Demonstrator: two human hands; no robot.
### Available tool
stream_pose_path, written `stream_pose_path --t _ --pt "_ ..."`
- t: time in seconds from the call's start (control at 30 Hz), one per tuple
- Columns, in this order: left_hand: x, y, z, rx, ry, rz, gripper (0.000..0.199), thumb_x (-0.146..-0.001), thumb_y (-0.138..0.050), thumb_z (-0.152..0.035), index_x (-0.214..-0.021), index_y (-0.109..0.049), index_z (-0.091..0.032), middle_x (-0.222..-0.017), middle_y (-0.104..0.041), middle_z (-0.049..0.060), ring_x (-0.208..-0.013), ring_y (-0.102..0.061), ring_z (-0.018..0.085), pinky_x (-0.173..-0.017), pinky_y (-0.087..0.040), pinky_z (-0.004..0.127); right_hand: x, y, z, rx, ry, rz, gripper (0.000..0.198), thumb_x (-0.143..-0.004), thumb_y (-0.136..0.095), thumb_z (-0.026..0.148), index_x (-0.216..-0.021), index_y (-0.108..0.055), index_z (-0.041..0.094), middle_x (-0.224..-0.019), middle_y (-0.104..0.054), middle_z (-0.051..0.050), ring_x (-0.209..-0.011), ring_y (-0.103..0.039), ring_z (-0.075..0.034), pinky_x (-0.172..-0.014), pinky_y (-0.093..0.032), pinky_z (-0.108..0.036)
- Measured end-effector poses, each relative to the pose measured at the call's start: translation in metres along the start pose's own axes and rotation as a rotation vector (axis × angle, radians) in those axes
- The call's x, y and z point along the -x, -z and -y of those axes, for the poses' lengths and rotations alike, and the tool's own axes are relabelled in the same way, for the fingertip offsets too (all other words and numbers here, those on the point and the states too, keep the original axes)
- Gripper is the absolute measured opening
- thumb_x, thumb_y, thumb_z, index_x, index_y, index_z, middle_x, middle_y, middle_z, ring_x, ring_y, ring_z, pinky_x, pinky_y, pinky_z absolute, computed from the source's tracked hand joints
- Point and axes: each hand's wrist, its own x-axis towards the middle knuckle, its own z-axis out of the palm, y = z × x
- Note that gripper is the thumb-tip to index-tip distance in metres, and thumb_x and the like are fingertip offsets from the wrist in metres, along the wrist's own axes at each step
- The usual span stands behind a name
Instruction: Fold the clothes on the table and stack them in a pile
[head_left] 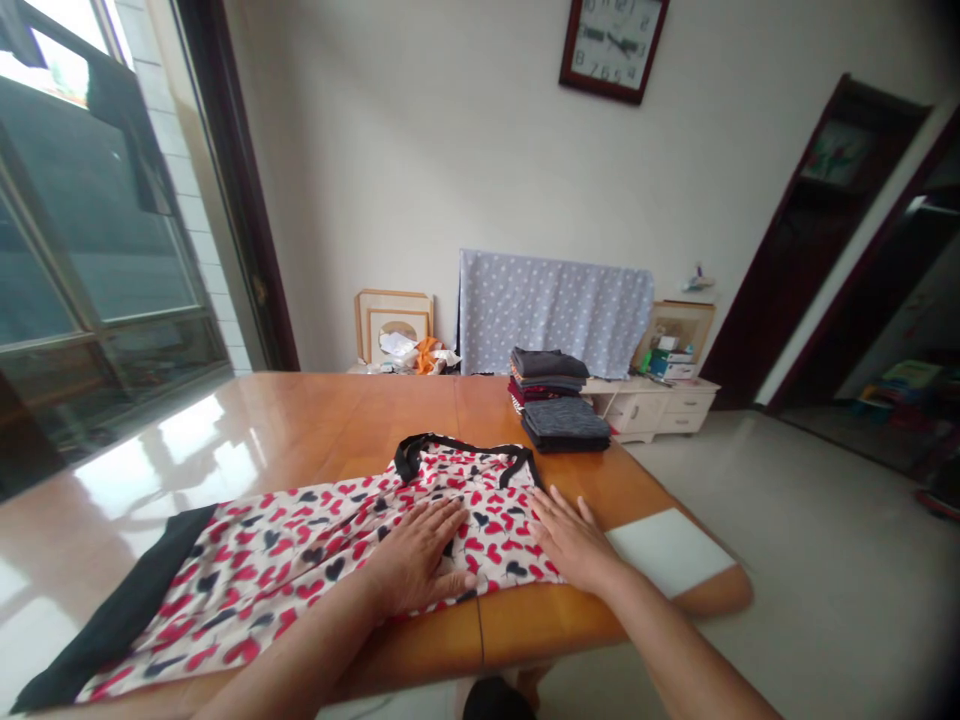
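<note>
A garment printed with red and dark hearts (pixel 300 545) lies spread across the wooden table, with a black band at its left end and black trim along its upper right part. My left hand (pixel 416 555) rests flat on the cloth near its middle, fingers stretched out. At the garment's right edge lies my right hand (pixel 570 535), palm down with the fingers extended, touching the fabric. Neither hand grips the cloth.
Folded dark clothes (pixel 559 395) are stacked at the table's far right. A pale sheet (pixel 671 552) lies near the right corner of the wooden table (pixel 322 410). Beyond stand a low white cabinet (pixel 660 410), a dotted blue-grey cloth (pixel 555 310) and picture frames (pixel 364 325).
</note>
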Motion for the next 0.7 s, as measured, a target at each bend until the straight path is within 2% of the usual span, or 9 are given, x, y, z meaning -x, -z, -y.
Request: stream_pose_path --t 0.1,0.2,0.27,0.37,0.47,0.6,0.7 --pt "0.001 -0.001 0.001 0.011 -0.001 -0.007 0.088 -0.084 -0.055 -0.073 -0.155 -0.036 -0.026 -0.16 -0.035 0.011 -0.147 -0.032 0.034 -0.122 -0.021 0.053 -0.003 0.008 0.006 0.014 -0.018 -0.008 0.063 -0.1 -0.025 0.053 -0.157 -0.03 0.026 -0.164 -0.023 -0.004 -0.154 -0.011 -0.027 -0.121 0.002 -0.055" --pt "0.001 -0.004 0.002 0.02 0.0 -0.024 0.088 -0.083 -0.056 -0.073 -0.155 -0.037 -0.027 -0.16 -0.036 0.011 -0.147 -0.032 0.033 -0.123 -0.02 0.051 -0.01 0.013 0.027 -0.019 0.04 -0.074 0.064 -0.1 -0.026 0.053 -0.156 -0.034 0.021 -0.164 -0.026 -0.007 -0.153 -0.016 -0.026 -0.122 -0.004 -0.05" --pt "0.001 -0.005 0.002 0.022 -0.003 -0.034 0.088 -0.083 -0.056 -0.074 -0.155 -0.037 -0.027 -0.16 -0.037 0.011 -0.147 -0.032 0.033 -0.123 -0.02 0.051 -0.016 0.011 0.042 -0.039 0.105 -0.101 0.066 -0.1 -0.025 0.054 -0.156 -0.032 0.02 -0.164 -0.024 -0.007 -0.153 -0.016 -0.024 -0.123 -0.007 -0.045" --pt "0.001 -0.002 -0.002 0.023 0.003 -0.028 0.09 -0.082 -0.055 -0.075 -0.154 -0.038 -0.025 -0.159 -0.037 0.012 -0.147 -0.032 0.034 -0.123 -0.02 0.052 -0.021 0.002 0.054 -0.021 0.128 -0.06 0.071 -0.099 -0.028 0.059 -0.158 -0.029 0.02 -0.165 -0.021 -0.008 -0.153 -0.014 -0.025 -0.123 -0.006 -0.044" --pt "0.004 0.0 -0.008 0.027 0.037 -0.039 0.09 -0.082 -0.054 -0.076 -0.153 -0.041 -0.023 -0.158 -0.038 0.013 -0.147 -0.032 0.035 -0.122 -0.022 0.053 -0.023 -0.011 0.052 0.011 0.105 -0.02 0.072 -0.097 -0.029 0.061 -0.159 -0.027 0.023 -0.165 -0.02 -0.005 -0.154 -0.012 -0.026 -0.123 -0.004 -0.046" --pt "0.019 0.002 -0.011 0.03 0.141 -0.117 0.074 -0.093 -0.044 -0.067 -0.152 -0.041 -0.024 -0.158 -0.04 0.011 -0.147 -0.033 0.032 -0.121 -0.027 0.05 -0.026 -0.024 0.044 0.035 0.099 -0.043 0.074 -0.096 -0.027 0.065 -0.158 -0.027 0.025 -0.165 -0.02 -0.002 -0.154 -0.012 -0.026 -0.124 -0.006 -0.046" --pt "0.039 0.007 -0.006 0.037 0.194 -0.124 0.065 -0.097 -0.039 -0.062 -0.151 -0.042 -0.027 -0.158 -0.04 0.008 -0.147 -0.033 0.029 -0.121 -0.026 0.048 -0.029 -0.028 0.041 0.049 0.094 -0.053 0.077 -0.094 -0.027 0.069 -0.158 -0.028 0.025 -0.165 -0.023 -0.002 -0.153 -0.015 -0.026 -0.124 -0.007 -0.046"
